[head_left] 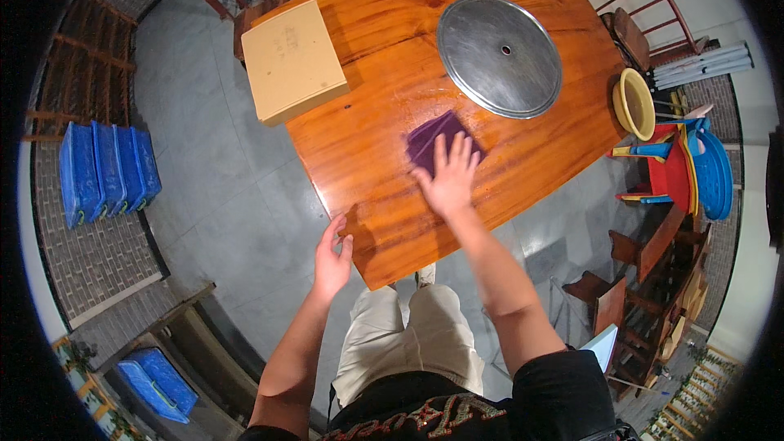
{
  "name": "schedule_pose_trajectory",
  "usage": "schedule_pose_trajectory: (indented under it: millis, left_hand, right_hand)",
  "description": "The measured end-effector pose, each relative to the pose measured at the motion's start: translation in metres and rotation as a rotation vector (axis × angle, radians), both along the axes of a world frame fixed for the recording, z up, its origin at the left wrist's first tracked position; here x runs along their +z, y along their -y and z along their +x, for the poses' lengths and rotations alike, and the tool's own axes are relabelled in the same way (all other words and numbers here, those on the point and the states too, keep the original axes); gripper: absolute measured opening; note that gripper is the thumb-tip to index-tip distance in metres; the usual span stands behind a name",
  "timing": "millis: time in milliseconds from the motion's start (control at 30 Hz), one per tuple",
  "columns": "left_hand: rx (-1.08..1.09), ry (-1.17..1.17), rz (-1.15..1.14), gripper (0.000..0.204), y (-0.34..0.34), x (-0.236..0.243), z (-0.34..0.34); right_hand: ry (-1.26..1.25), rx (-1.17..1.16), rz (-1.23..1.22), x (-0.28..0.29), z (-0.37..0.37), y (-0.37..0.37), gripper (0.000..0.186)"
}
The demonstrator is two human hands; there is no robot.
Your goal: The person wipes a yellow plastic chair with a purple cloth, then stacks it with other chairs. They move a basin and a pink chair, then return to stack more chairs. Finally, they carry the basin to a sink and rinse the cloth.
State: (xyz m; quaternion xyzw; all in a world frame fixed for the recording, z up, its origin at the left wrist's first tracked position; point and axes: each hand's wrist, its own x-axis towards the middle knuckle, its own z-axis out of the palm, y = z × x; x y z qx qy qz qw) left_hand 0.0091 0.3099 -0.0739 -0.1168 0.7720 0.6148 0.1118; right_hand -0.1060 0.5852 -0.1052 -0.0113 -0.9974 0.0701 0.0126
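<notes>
A folded dark purple cloth (430,135) lies on the glossy wooden table (380,53). Pressed on its near right part is my right hand (449,184), palm down with the fingers spread; the hand hides some of the cloth and looks slightly blurred. My left hand (332,261) is at the table's near left edge, empty, its fingers loosely bent and apart. Whether its fingertips touch the edge, I cannot tell. Beyond the cloth, toward the right, a round metal disc (500,57) with a small central hole lies flat on the tabletop.
A closed cardboard box (294,61) sits at the table's left edge, slightly overhanging it. A yellow basin (634,104) stands by the right edge, near colourful plastic furniture (674,165). Blue bins (106,171) line the left wall. Wooden chairs (645,278) crowd the lower right.
</notes>
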Motion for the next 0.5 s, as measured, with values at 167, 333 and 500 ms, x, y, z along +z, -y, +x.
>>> schedule_pose_trajectory:
  millis: [167,333,500]
  left_hand:
    - [-0.004,-0.093,-0.192,0.040,-0.007,0.001,-0.010]
    - [0.011,-0.104,-0.108,0.037,-0.030,-0.001,-0.018]
    - [-0.054,-0.234,-0.236,0.039,-0.058,0.011,-0.022]
  right_hand:
    - [0.308,0.330,-0.012,0.028,0.090,0.089,0.088]
    - [0.212,0.409,-0.275,0.022,0.110,0.080,0.080]
    - [0.157,0.276,-0.104,0.033,0.059,-0.042,0.073]
